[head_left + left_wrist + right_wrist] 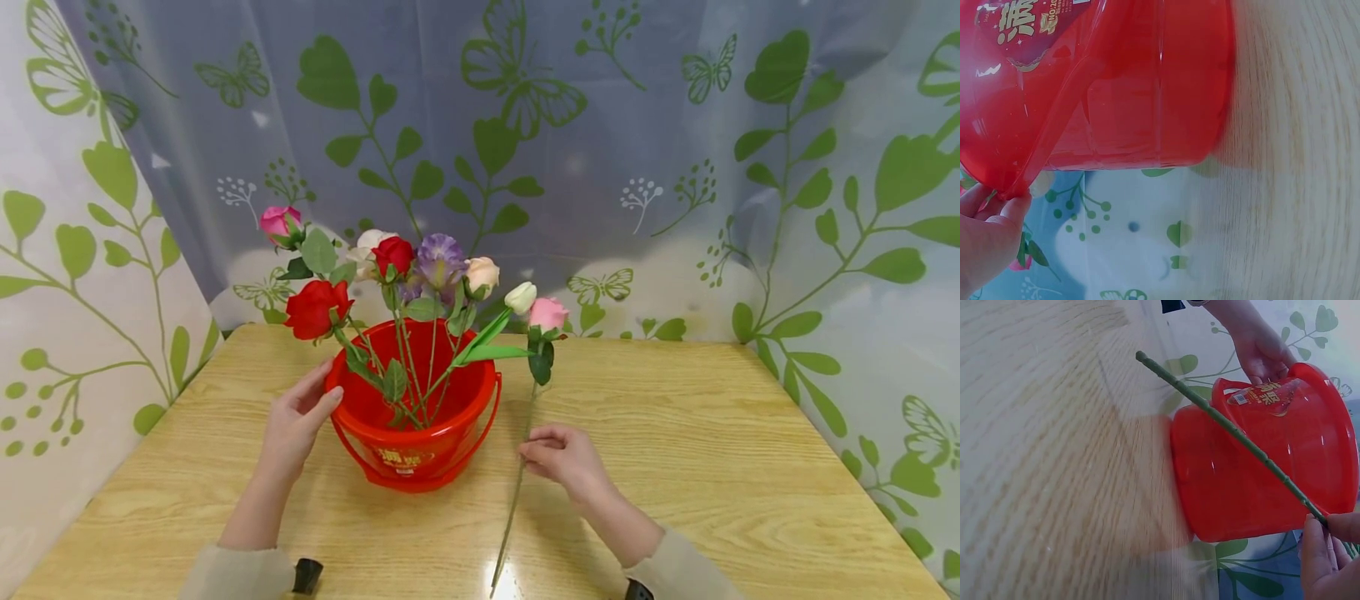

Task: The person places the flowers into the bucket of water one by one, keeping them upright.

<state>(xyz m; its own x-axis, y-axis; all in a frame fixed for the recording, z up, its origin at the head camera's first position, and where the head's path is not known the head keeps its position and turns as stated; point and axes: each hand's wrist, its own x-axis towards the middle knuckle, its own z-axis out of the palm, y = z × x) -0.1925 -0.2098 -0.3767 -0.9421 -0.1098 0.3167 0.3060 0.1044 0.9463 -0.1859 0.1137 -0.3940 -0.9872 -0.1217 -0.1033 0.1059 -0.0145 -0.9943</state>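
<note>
A red plastic bucket stands on the table, holding several artificial flowers. At its left side my left hand grips the rim, thumb and fingers on either side near the handle's end, as the left wrist view shows too. To the right of the bucket, my right hand pinches the long green stem of a pink rose between thumb and fingers. This rose is upright outside the bucket, slightly tilted, its lower stem end toward me. Its bloom is beside a white tulip that leans out of the bucket.
In the bucket are a red rose, a purple iris, a magenta rose and other pale blooms. Beneath lies a wood-grain table. A leaf-and-butterfly patterned curtain hangs behind it.
</note>
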